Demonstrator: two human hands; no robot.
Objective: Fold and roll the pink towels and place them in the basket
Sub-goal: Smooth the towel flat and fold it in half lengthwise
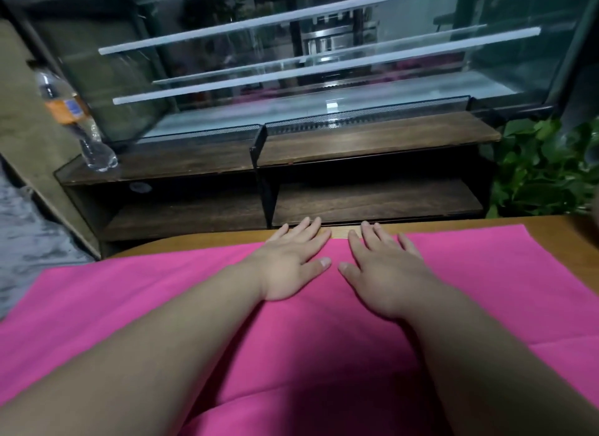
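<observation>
Wooden tabletop (557,237) before dark shelf unit (356,143); pink towel (486,289) spread flat; left hand (288,267), right hand (385,273) pressing it, fingers straight.

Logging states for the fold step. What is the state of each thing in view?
towel: spread on the table, not rolled
left hand: open, palm down on the towel, fingertips past its far edge
right hand: open, palm down on the towel
bottle: standing on the shelf
basket: not in view
</observation>
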